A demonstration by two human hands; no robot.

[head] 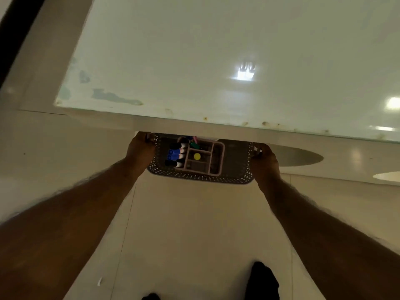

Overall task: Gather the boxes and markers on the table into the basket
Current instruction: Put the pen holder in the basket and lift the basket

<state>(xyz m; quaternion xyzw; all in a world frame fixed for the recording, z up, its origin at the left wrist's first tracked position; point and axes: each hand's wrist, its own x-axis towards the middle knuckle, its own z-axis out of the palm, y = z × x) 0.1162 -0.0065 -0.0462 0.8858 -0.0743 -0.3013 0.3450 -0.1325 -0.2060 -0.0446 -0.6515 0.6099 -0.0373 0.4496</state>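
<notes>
The perforated basket [201, 178] sits at frame centre, below the near edge of the worktop [194, 61], carried level so its load stays put. The left hand [139, 151] and right hand [265, 158] curl their fingers around opposite end rims. Inside lie markers [175, 154] beside a pink compartment box [205, 156]

basket held low at the bench's near edge

both hands grip the dark perforated basket [201, 177] by its ends, left hand [139, 151] on the left rim, right hand [265, 158] on the right rim. the basket sits below the near edge of the pale glossy bench [216, 61], its far side hidden under that edge. inside lies a pink divided box [218, 158] holding a yellow round piece [197, 156]. just left of it, four markers [175, 154] lie side by side, two blue-capped between two black-capped. tiled floor [190, 224] shows beneath.
</notes>
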